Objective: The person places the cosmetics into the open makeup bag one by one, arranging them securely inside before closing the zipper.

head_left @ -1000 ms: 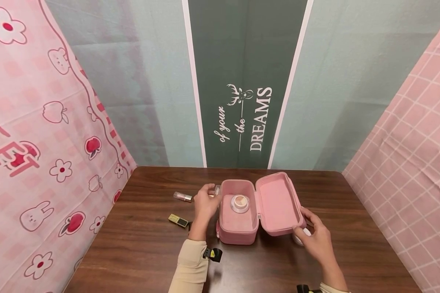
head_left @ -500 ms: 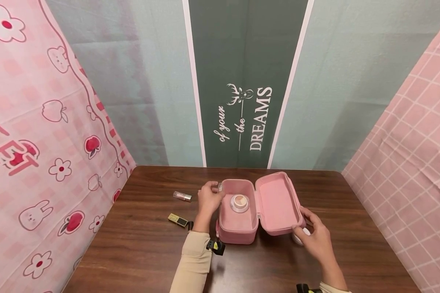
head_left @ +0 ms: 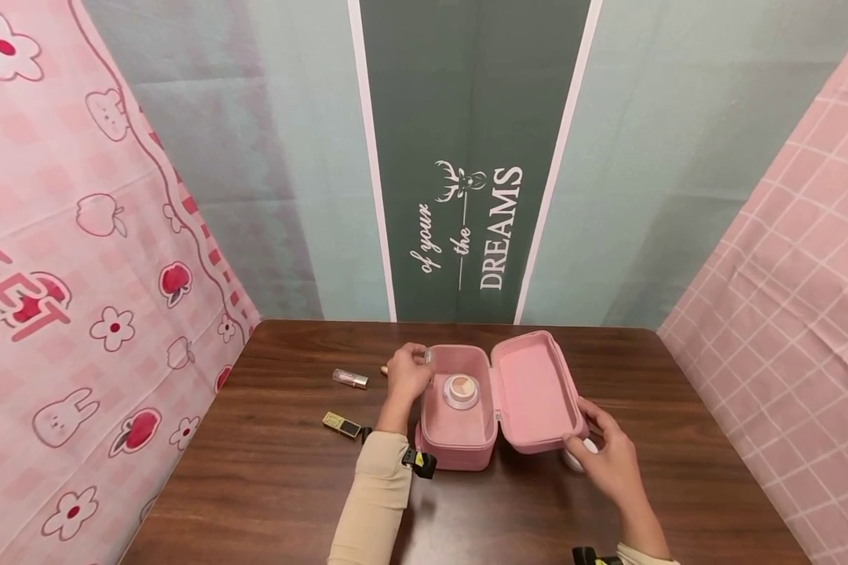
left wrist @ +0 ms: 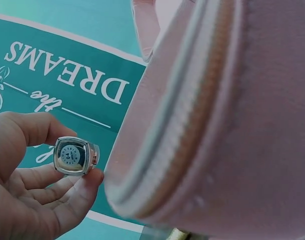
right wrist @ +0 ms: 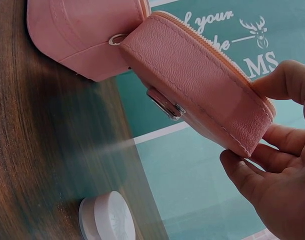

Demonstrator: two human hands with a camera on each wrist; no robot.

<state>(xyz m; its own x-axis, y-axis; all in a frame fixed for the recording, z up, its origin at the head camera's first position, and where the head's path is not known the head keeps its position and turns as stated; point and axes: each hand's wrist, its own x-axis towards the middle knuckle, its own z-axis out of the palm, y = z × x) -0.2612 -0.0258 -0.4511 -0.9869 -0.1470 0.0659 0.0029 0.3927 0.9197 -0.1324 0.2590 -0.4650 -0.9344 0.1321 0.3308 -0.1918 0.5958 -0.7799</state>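
An open pink zip case stands mid-table, its lid swung out to the right. A round compact lies inside the base. My left hand is at the far left corner of the case rim and pinches a small clear tube with a silver end between thumb and fingers, right beside the case wall. My right hand grips the near right edge of the lid, thumb above and fingers beneath.
A clear lip-gloss tube and a gold-and-black flat item lie on the brown table left of the case. A white round jar sits on the table under the lid. Fabric backdrops close in three sides.
My left hand has moved a little away from me along the case's left rim, tube still in its pinch. A small item now shows on the table beside it. The right hand has stayed put.
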